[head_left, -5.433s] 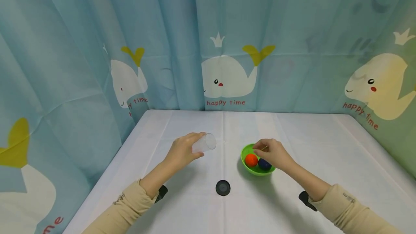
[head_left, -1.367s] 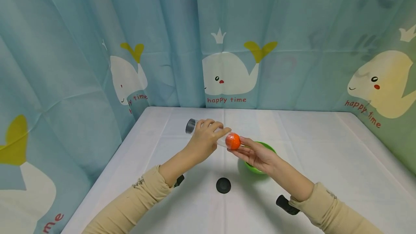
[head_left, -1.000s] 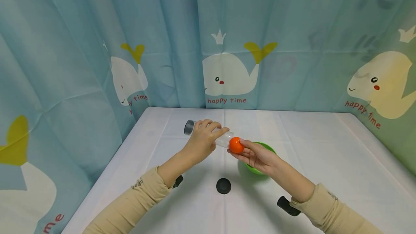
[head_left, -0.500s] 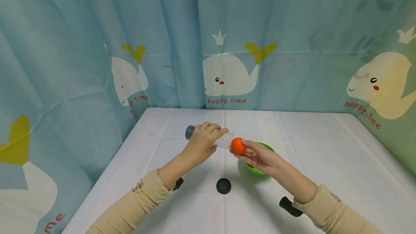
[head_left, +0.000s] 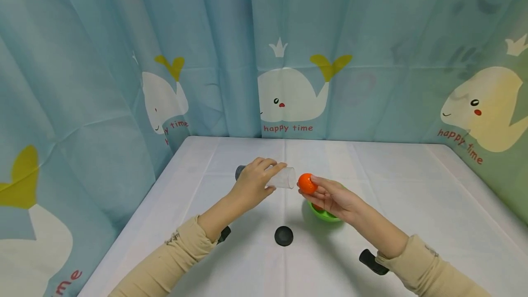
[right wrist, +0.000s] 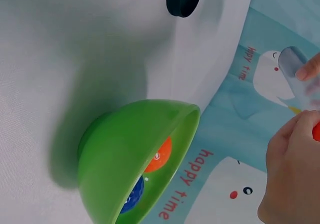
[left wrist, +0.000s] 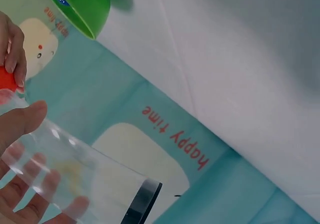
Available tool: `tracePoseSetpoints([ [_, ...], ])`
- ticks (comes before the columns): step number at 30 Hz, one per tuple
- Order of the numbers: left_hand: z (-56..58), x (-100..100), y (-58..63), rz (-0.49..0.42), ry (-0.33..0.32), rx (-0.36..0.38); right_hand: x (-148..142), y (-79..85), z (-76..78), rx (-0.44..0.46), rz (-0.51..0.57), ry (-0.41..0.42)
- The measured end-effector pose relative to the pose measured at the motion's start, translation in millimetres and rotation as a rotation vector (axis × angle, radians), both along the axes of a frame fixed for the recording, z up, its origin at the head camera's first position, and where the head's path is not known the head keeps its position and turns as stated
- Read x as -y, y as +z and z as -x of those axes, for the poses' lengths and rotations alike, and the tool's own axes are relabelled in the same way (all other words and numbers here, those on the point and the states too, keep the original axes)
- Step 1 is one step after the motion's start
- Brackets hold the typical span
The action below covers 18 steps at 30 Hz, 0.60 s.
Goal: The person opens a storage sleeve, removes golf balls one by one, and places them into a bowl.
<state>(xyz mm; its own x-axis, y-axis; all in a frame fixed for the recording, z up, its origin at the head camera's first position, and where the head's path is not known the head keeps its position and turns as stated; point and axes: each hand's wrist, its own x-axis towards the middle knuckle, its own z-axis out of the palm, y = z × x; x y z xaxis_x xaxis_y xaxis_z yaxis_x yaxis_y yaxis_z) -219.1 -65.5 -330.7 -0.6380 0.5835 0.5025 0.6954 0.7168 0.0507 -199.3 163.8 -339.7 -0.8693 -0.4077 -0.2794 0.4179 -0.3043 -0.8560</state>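
Observation:
My left hand (head_left: pixel 253 182) grips a clear plastic tube (head_left: pixel 283 178) lying nearly sideways, its open mouth facing right. A dark cap (left wrist: pixel 142 203) closes the tube's other end. No ball shows inside the tube. Just right of the mouth, my right hand (head_left: pixel 336 198) pinches an orange ball (head_left: pixel 307 183) between thumb and fingers, a small gap from the rim in the head view. Below that hand stands a green bowl (right wrist: pixel 120 149). It holds another orange ball (right wrist: pixel 160 155) and a dark blue ball (right wrist: pixel 132 196), which the hand mostly hides in the head view.
A round black lid (head_left: pixel 283 236) lies on the white-covered table (head_left: pixel 231 260), in front of the hands. Blue curtains (head_left: pixel 218 58) with whale prints hang behind the table and along its sides.
Earlier the right hand was over the bowl; then it held the orange ball at the tube's mouth. Since then the ball has come away from the mouth to the right, and the tube has levelled.

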Motion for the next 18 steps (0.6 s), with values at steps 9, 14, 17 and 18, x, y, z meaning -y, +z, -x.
tracePoseSetpoints([
  [9, 0.0, 2.4, -0.4, -0.021, 0.025, 0.080, -6.6, 1.3, 1.8, -0.028, -0.008, 0.006],
  [14, -0.1, 4.4, -0.6, -0.043, 0.039, 0.094, -10.4, 1.3, 3.4, -0.047, -0.046, 0.027],
  [17, -0.1, 4.3, -1.1, -0.063, 0.036, 0.085, -14.1, 1.8, 4.1, -0.072, -0.077, 0.046],
  [18, -0.3, 4.2, -1.4, -0.068, 0.035, 0.085, -15.3, 2.5, 4.2, -0.083, -0.088, 0.054],
])
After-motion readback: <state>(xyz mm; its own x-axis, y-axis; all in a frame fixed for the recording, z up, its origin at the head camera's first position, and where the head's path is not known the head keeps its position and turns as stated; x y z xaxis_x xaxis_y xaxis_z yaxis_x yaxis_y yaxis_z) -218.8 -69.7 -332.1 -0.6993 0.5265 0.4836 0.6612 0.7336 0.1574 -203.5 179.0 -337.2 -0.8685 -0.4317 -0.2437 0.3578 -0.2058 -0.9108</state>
